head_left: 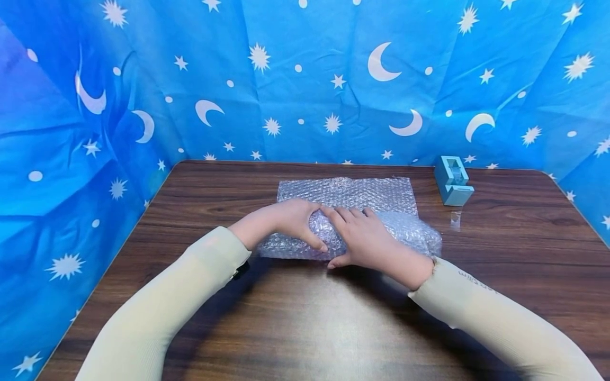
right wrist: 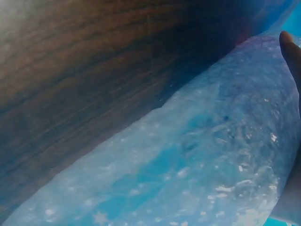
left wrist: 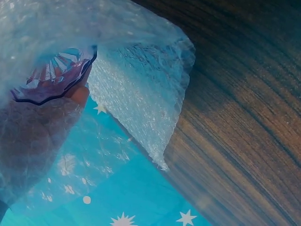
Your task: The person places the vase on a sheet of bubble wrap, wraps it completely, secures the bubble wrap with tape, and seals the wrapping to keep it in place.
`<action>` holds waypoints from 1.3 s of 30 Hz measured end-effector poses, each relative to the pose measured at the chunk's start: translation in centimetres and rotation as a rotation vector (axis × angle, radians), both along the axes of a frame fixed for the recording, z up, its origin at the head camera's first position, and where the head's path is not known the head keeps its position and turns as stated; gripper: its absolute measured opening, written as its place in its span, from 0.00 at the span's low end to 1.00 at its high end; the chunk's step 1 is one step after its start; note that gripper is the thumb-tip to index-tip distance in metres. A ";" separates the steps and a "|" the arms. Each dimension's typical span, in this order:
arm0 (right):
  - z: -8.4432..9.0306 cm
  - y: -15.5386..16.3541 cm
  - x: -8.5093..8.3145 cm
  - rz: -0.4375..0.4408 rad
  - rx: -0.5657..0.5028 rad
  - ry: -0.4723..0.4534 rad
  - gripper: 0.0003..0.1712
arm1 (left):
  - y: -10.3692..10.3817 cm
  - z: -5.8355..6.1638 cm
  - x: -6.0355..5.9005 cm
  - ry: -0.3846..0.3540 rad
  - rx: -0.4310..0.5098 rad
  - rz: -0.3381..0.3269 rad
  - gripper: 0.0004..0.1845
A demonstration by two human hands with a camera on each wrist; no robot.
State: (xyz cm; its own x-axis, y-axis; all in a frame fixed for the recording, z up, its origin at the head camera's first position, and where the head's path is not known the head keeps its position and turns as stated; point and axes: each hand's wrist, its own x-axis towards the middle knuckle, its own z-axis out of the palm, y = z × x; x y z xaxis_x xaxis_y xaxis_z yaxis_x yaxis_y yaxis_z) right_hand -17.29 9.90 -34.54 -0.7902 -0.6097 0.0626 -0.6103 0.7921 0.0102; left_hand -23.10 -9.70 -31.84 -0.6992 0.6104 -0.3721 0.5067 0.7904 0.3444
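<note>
A sheet of bubble wrap [head_left: 343, 191] lies on the table, its far part flat and its near part rolled round a clear purple glass piece. In the left wrist view the wavy dark rim of that glass piece [left wrist: 59, 77] shows inside the roll's end; its full shape is hidden. My left hand [head_left: 294, 219] grips the roll's left part, thumb on the near side. Close beside it, my right hand [head_left: 364, 238] holds the middle of the roll from above. Loose bubble wrap [right wrist: 221, 146] sticks out under the right wrist.
A light blue tape dispenser [head_left: 452, 185] stands at the back right of the dark wooden table [head_left: 305, 317]. In front of it a short strip of clear tape [head_left: 456, 219] lies on the wood. Blue cloth [head_left: 305, 79] with moons and stars hangs behind and to the left.
</note>
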 end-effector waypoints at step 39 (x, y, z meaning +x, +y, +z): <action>1.4 -2.1 -1.6 -0.082 0.088 -0.192 0.69 | -1.2 -0.4 0.0 -0.085 0.110 0.037 0.65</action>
